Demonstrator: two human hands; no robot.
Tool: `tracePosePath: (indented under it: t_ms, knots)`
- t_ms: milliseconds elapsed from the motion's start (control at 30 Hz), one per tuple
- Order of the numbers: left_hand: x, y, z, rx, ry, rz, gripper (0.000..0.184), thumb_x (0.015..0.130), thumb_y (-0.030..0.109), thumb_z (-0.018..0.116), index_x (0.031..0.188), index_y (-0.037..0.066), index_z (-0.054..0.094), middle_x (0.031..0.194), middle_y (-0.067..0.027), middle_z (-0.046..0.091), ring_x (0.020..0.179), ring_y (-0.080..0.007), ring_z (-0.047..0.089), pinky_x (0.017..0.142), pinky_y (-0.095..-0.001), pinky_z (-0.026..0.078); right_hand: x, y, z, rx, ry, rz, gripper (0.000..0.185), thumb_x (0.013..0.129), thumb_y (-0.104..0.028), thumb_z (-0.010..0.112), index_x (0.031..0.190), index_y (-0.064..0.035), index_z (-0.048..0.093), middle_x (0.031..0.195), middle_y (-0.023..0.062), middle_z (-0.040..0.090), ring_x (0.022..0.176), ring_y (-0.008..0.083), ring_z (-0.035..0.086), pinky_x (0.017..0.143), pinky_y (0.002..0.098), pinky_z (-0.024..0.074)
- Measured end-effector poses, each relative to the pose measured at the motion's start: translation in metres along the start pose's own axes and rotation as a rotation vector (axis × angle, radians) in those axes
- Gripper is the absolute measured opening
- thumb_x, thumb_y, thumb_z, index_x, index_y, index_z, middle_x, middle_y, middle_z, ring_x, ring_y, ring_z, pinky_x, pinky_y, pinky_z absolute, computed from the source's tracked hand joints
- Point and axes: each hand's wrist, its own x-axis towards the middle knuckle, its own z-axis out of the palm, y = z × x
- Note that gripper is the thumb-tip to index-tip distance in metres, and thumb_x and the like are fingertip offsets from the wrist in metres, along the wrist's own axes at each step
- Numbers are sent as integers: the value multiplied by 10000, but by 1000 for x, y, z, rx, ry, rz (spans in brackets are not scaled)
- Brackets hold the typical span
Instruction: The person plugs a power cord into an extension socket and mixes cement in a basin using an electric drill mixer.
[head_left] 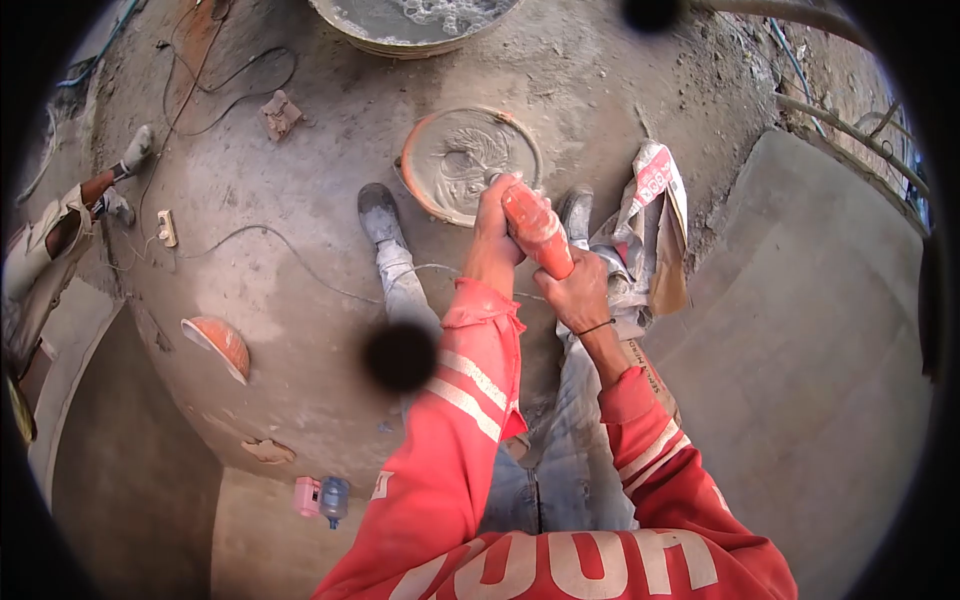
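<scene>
An orange power tool (538,226) is held in both hands, tilted over the near edge of an orange bucket (412,138) of grey wet mix (455,165). The mix has a swirled, ridged surface. My left hand (494,232) is wrapped round the tool's front end, close to the bucket rim. My right hand (580,292) grips its rear end, nearer my body. The tool's lower end is hidden by my left hand and the mix.
A wide basin (430,48) of greyish water stands beyond the bucket. Paper sack (668,220) at right; cable (300,262) across the floor; orange bowl-shaped thing (222,345) and power socket (166,228) at left. Another person's leg (98,188) shows far left.
</scene>
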Motion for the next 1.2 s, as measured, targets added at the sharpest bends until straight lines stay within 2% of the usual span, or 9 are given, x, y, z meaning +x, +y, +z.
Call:
tracePosePath:
  t_ms: [33,133,233,433,533,767,867,1100,1200]
  knots:
    - [7,-2,1,18,-58,-36,299,853,330,669,880,55,554,838,-149,620,737,-297,633,681,-467,553,0,5,0,-5,7,45,262,679,-183,685,860,6,700,729,241,668,720,432,665,691,455,525]
    - [7,-18,4,71,-31,-69,270,852,310,678,885,68,563,791,-126,612,670,-287,631,651,-435,567,-11,10,0,27,66,68,258,681,-182,692,839,22,690,717,249,668,713,426,674,683,453,523]
    - [12,-45,-14,101,22,-97,270,848,324,680,878,87,554,786,-118,614,689,-291,637,629,-453,559,-30,31,5,19,38,211,263,687,-178,695,819,48,677,691,246,664,668,388,681,664,446,514]
    - [-15,-73,-40,138,164,-124,288,854,343,688,917,102,542,791,-110,605,686,-286,638,602,-456,563,-62,63,5,199,-150,305,276,683,-182,716,793,65,662,646,161,634,591,224,606,613,399,480]
    - [-25,-77,-44,177,245,-74,305,856,343,687,952,96,537,816,-109,607,698,-284,639,610,-451,566,-76,63,8,243,-95,268,271,679,-177,725,787,63,656,644,141,629,595,200,590,609,382,477]
    - [-39,-52,-45,103,117,-85,304,868,348,670,998,100,554,893,-107,617,772,-274,645,671,-434,563,-70,42,13,158,-79,146,348,687,-158,701,996,1,715,767,185,700,718,291,698,708,384,521]
    - [-42,-46,-39,97,78,-36,297,874,353,660,986,97,562,905,-112,624,768,-274,644,678,-431,564,-66,41,20,178,-48,109,346,688,-154,693,1002,-12,720,798,207,707,763,328,715,726,397,527]
    - [-37,-54,-35,114,97,-21,277,874,352,659,956,104,564,877,-113,626,738,-270,643,665,-431,567,-66,42,16,175,-64,169,318,696,-171,711,949,21,717,764,213,705,749,321,723,707,398,529]
    - [-31,-63,-37,68,66,-48,308,863,325,684,1015,104,533,851,-106,604,676,-277,644,590,-440,562,-64,47,7,132,-109,213,324,692,-177,726,936,37,714,746,211,700,723,306,717,697,393,528]
